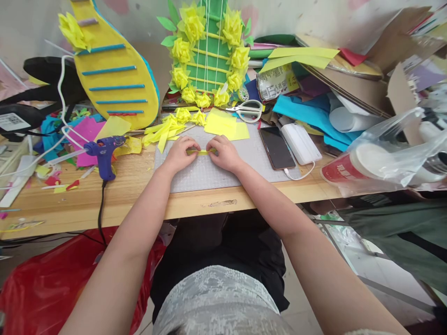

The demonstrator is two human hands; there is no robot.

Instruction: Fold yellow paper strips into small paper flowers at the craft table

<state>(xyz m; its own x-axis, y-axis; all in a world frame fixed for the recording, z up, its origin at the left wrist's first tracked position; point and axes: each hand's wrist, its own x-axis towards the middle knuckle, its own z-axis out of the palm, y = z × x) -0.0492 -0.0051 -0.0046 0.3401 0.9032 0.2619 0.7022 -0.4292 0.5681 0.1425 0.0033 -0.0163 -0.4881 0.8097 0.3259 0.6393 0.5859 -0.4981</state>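
Observation:
Between my two hands stretches a narrow strip of yellow paper [203, 152], low over the grey cutting mat [206, 181]. My left hand [181, 154] pinches one end, and my right hand [223, 151] pinches the other. Just beyond my fingers lie flat yellow paper sheets [220, 123]. A heap of cut yellow strips [164, 131] and small yellow paper flowers [183, 115] sit behind my left hand. White-handled scissors [249, 110] rest past the sheets. At the back stands a green stringed craft piece [209, 60] edged with yellow paper flowers.
A blue glue gun [105, 156] stands on the left, its cord hanging over the table edge. A yellow craft panel [118, 79] leans behind it. To the right are a phone [277, 148], a white power bank [301, 143] and a bagged red cup [344, 168]. Cardboard and paper pile up behind.

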